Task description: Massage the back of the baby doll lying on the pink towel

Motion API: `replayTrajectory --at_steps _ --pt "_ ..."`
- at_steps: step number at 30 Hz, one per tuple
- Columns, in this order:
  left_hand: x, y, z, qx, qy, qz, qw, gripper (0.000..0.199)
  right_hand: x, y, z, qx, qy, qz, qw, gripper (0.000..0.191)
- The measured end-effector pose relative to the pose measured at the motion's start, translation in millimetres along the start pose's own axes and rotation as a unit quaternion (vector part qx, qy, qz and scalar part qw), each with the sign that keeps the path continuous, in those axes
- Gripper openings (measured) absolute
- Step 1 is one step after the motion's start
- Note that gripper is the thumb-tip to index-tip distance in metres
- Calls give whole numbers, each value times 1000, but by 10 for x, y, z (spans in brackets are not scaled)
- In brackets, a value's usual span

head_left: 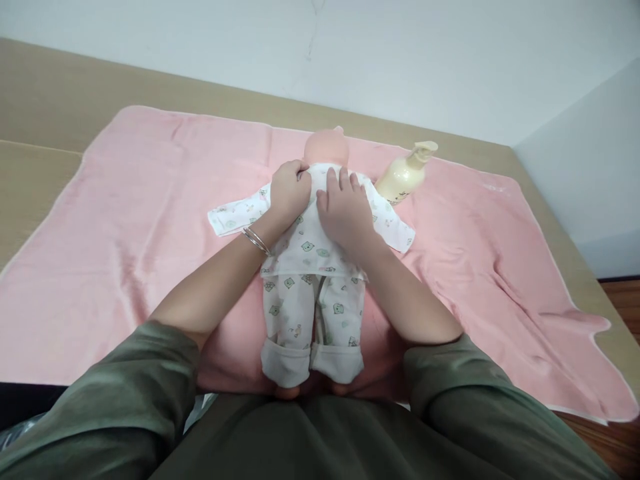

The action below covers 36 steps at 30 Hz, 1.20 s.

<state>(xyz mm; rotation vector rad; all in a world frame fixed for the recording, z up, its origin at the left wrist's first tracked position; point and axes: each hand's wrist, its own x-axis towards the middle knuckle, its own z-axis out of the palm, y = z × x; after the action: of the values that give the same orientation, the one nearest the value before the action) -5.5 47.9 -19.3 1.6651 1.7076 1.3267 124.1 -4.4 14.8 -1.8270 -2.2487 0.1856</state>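
A baby doll point(327, 149) lies on a pink blanket, its head away from me and its feet toward my body. It wears a white printed baby shirt point(309, 248) with sleeves spread to both sides, and matching pants point(289, 313) with turned-up cuffs. At the shirt's left shoulder near the neck, my left hand point(291, 191) is closed with fingers curled in the cloth. My right hand point(346, 205) rests flat on the upper right of the shirt, fingers stretched toward the collar. The doll's face does not show.
A cream pump bottle point(401, 177) lies tilted on the blanket, right of the doll. The wrinkled pink blanket point(165, 193) covers much of a wooden table point(45, 87). A white wall point(225, 47) stands behind. The table's right edge drops to a brown floor.
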Motion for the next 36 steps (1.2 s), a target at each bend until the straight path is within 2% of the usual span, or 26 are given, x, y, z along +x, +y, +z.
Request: replayTrajectory --at_steps 3,5,8,10,13,16,20,24,28,31,34,36 --pt "17 -30 3 0 -1 -7 1000 24 -173 -196 55 -22 27 -5 999 65" --pt "27 -38 -5 -1 -2 -12 1000 24 -154 -191 69 -14 23 -30 999 63" --pt "12 -15 -26 18 -13 -7 1000 26 41 -6 45 22 -14 -46 999 63" --pt "-38 24 -33 55 -31 14 998 27 199 158 19 50 -27 -34 998 66" --pt "-183 104 -14 114 -50 61 990 28 364 340 1 87 -29 -1 996 73" --pt "-346 175 27 133 -49 95 985 29 410 391 10 93 -24 15 995 77" --pt "-387 180 48 127 -55 96 986 28 285 288 -12 56 -6 13 998 70" --pt "-208 94 -6 135 -77 76 985 28 -21 69 -103 -24 3 -45 999 59" --pt "-90 30 -31 124 -92 62 986 26 -164 -45 -211 -75 -36 -57 995 61" --pt "-159 57 -4 156 -87 76 981 25 -7 51 -227 -71 -67 -81 992 58" --pt "-303 148 -6 207 -94 113 967 27 212 204 -171 -31 -38 -44 998 56" --pt "-374 219 -48 228 -122 146 955 26 299 267 -124 -18 -24 -28 999 55"
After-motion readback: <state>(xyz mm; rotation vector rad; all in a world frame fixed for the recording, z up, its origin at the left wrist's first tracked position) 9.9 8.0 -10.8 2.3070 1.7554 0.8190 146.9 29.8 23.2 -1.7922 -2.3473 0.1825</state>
